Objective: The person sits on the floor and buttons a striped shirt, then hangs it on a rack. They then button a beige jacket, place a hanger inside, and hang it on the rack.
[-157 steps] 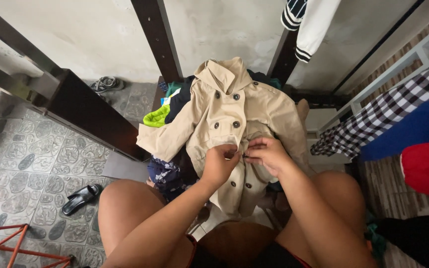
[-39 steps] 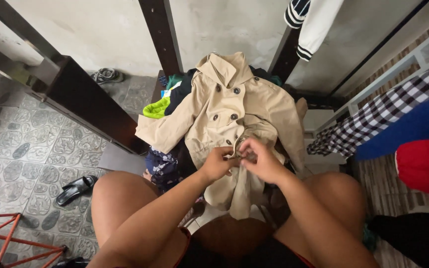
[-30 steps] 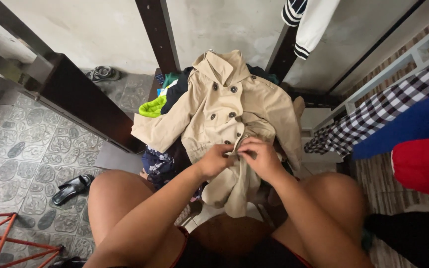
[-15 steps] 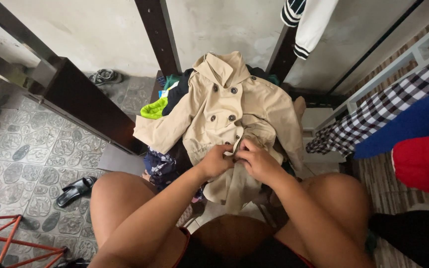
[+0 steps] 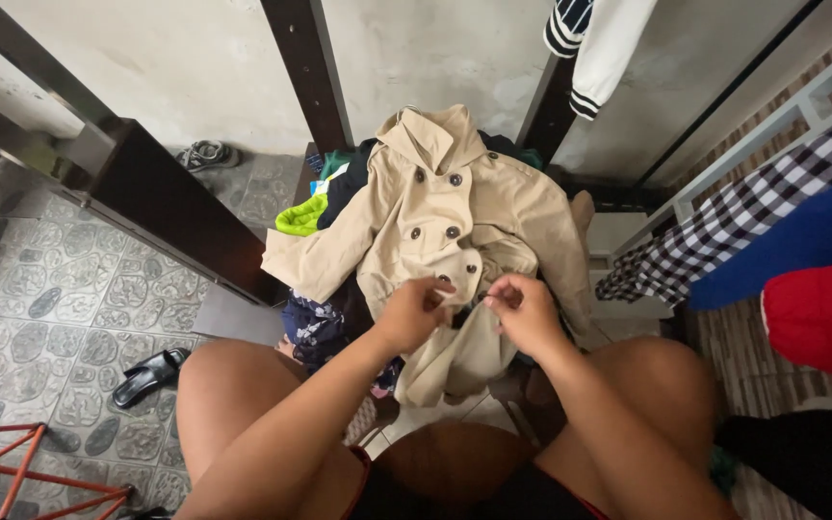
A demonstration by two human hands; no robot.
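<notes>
Both my hands have crept lower down the front of the beige trench coat [image 5: 455,217] since a few seconds ago, from the upper buttons toward the ones near the waist. Now my left hand [image 5: 414,313] pinches the left edge of the placket, fingers curled closed on the cloth, while my right hand [image 5: 524,310] grips the facing edge, thumb and fingers closed around what looks like a button, though I cannot quite see it. That coat lies at the centre of the frame, draped over a pile of clothes [image 5: 325,207], its hem hanging toward my knees. To do this well, I judge I should keep both edges taut and level, then work the button squarely through its hole.
</notes>
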